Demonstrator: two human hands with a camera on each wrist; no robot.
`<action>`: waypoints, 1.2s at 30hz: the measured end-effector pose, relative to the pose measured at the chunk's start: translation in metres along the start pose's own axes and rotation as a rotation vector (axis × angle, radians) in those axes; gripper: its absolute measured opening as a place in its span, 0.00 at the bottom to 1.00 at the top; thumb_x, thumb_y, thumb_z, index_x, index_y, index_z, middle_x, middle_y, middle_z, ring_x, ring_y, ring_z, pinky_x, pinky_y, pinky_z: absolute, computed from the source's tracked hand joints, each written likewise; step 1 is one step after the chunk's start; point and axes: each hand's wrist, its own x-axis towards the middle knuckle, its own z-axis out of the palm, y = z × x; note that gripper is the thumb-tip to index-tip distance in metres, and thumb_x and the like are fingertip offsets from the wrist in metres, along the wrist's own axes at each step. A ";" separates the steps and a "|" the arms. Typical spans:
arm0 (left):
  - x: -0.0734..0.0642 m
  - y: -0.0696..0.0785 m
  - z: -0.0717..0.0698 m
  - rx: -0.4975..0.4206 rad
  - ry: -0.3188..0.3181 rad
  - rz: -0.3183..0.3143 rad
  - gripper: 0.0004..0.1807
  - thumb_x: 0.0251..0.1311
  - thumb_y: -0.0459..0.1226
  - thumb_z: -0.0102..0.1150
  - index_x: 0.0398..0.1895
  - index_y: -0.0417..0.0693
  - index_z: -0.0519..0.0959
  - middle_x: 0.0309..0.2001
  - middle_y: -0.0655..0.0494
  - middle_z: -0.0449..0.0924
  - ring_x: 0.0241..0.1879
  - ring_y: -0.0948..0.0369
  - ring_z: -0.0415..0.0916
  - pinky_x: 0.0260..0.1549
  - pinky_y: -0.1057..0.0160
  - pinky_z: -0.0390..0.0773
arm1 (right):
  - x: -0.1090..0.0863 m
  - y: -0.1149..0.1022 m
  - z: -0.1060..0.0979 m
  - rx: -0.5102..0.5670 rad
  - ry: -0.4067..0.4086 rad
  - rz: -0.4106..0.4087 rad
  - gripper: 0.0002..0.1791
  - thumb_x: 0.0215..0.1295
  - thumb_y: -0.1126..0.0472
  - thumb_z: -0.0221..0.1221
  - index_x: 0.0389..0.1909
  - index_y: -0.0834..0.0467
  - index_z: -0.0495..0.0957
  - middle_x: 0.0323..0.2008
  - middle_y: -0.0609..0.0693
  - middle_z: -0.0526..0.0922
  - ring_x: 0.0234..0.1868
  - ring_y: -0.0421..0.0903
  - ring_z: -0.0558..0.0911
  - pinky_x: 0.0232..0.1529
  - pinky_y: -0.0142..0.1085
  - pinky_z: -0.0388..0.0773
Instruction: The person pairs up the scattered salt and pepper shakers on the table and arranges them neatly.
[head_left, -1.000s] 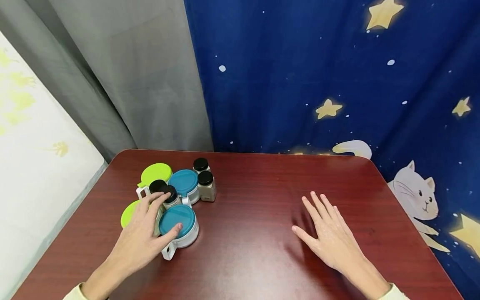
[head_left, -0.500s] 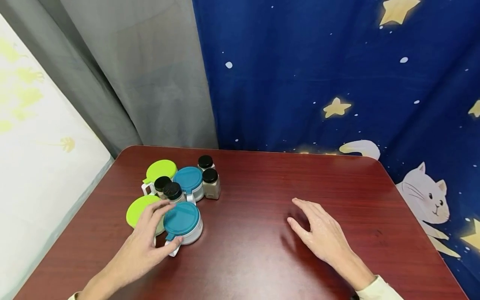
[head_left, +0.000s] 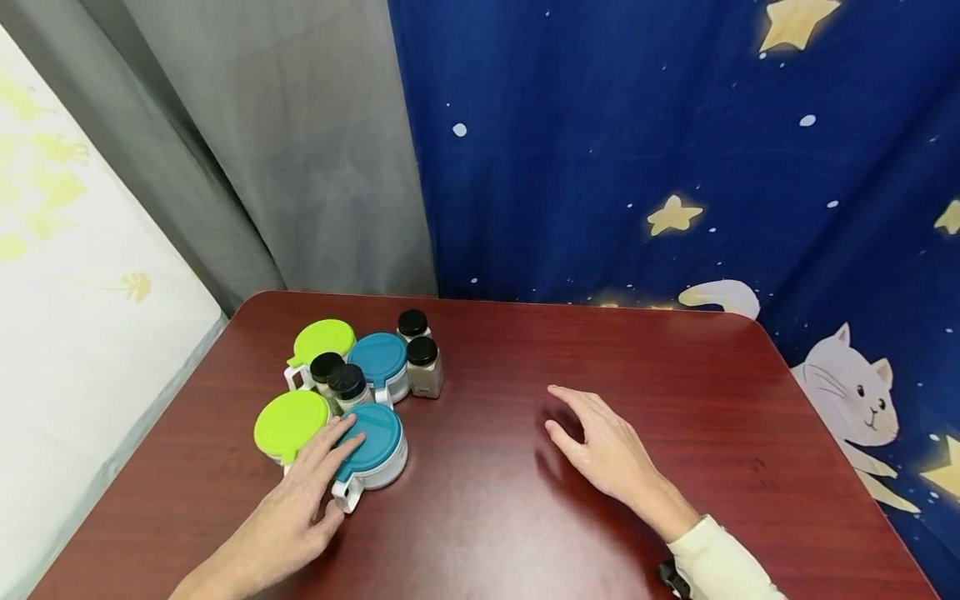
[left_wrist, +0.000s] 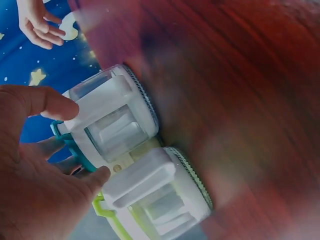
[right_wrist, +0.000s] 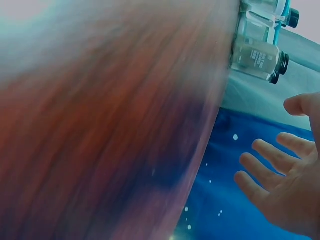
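Note:
My left hand (head_left: 296, 508) reaches over the near blue-lidded seasoning jar (head_left: 384, 468), with its fingertips over the left part of the lid. In the left wrist view the thumb lies near this jar's white handle (left_wrist: 102, 100), and whether it touches cannot be told. Just left stands a green-lidded seasoning jar (head_left: 288, 423). Two black-capped spice bottles (head_left: 347, 382) stand behind these jars. My right hand (head_left: 607, 446) hovers above the table's right half, fingers relaxed and holding nothing.
Behind are a second green-lidded jar (head_left: 322, 342), a second blue-lidded jar (head_left: 377, 357) and two more black-capped bottles (head_left: 424, 371). All stand on a dark red wooden table (head_left: 480, 517). Grey (head_left: 330, 167) and blue star-patterned curtains (head_left: 555, 167) hang behind its far edge.
My left hand has lowered and drawn back slightly, its thumb leaving the blue-lidded jar's right side for the handle area. My right hand has moved left. The view has shifted a little.

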 end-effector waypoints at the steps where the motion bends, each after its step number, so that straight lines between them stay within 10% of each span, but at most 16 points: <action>1: -0.001 -0.001 0.001 0.000 0.006 0.012 0.45 0.51 0.22 0.61 0.76 0.43 0.62 0.78 0.47 0.50 0.75 0.46 0.48 0.65 0.80 0.43 | 0.002 -0.001 0.002 0.014 -0.007 0.007 0.28 0.71 0.48 0.62 0.70 0.49 0.74 0.64 0.48 0.76 0.65 0.48 0.74 0.57 0.55 0.75; 14: -0.006 0.000 0.026 -0.011 0.133 0.142 0.41 0.53 0.22 0.59 0.75 0.32 0.61 0.76 0.33 0.49 0.75 0.42 0.43 0.71 0.69 0.35 | 0.027 -0.018 0.024 0.110 -0.072 0.023 0.28 0.73 0.48 0.60 0.72 0.44 0.70 0.67 0.45 0.74 0.68 0.45 0.71 0.62 0.52 0.72; 23: -0.005 0.001 0.020 -0.108 0.120 0.008 0.49 0.52 0.26 0.71 0.78 0.44 0.58 0.79 0.42 0.45 0.75 0.41 0.42 0.65 0.75 0.41 | 0.048 -0.033 0.036 0.147 -0.103 -0.038 0.28 0.72 0.50 0.60 0.72 0.46 0.70 0.68 0.44 0.73 0.69 0.43 0.70 0.64 0.49 0.69; 30: -0.006 0.006 0.018 -0.003 0.075 -0.057 0.44 0.55 0.33 0.74 0.75 0.47 0.65 0.79 0.49 0.51 0.76 0.40 0.45 0.60 0.45 0.69 | 0.068 -0.049 0.053 0.195 -0.181 -0.231 0.34 0.72 0.57 0.60 0.77 0.48 0.63 0.75 0.46 0.63 0.74 0.44 0.61 0.69 0.45 0.63; 36: -0.004 0.007 0.025 0.023 0.181 -0.013 0.46 0.45 0.37 0.81 0.70 0.44 0.68 0.71 0.40 0.56 0.71 0.38 0.52 0.65 0.76 0.49 | 0.088 -0.066 0.066 0.208 -0.197 -0.246 0.42 0.70 0.59 0.61 0.81 0.40 0.53 0.78 0.46 0.55 0.75 0.48 0.58 0.69 0.49 0.64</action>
